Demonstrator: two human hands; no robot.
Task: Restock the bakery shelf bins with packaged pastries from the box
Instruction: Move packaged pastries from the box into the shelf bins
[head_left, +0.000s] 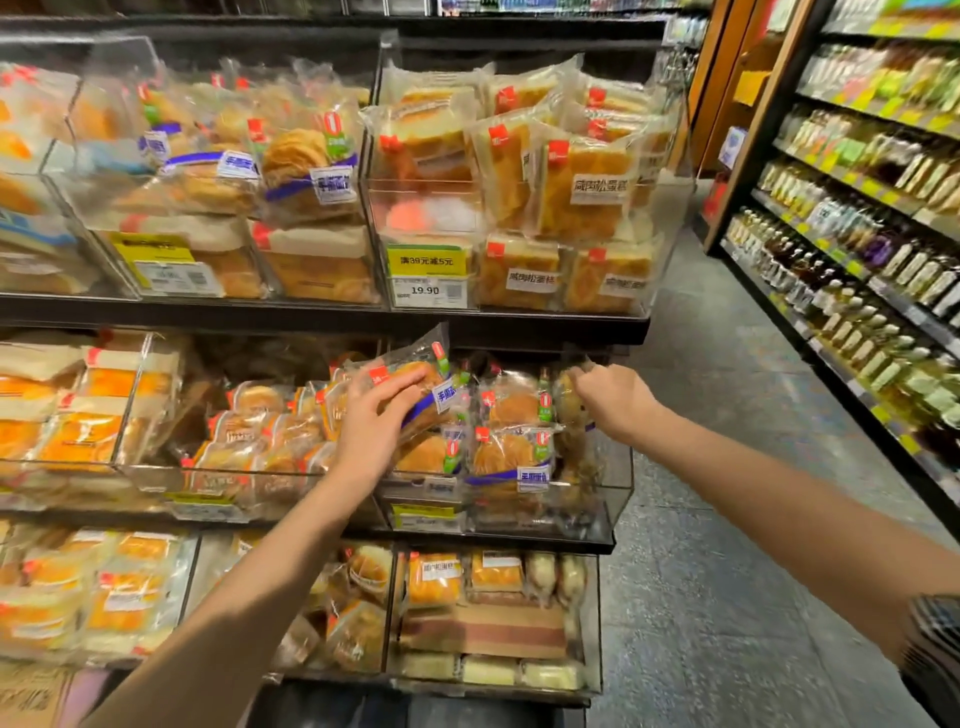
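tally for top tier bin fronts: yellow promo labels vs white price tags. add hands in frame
yellow promo labels: 2
white price tags: 2
hands: 2, the left hand holding a packaged pastry, the right hand at the middle-tier bin's right end
total: 6

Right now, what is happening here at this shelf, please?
A person is restocking a bakery shelf. The left hand holds a packaged pastry over the clear bin at the right end of the middle shelf, which already holds several similar packs. The right hand reaches to the packs at that bin's right side; whether it grips one is unclear.
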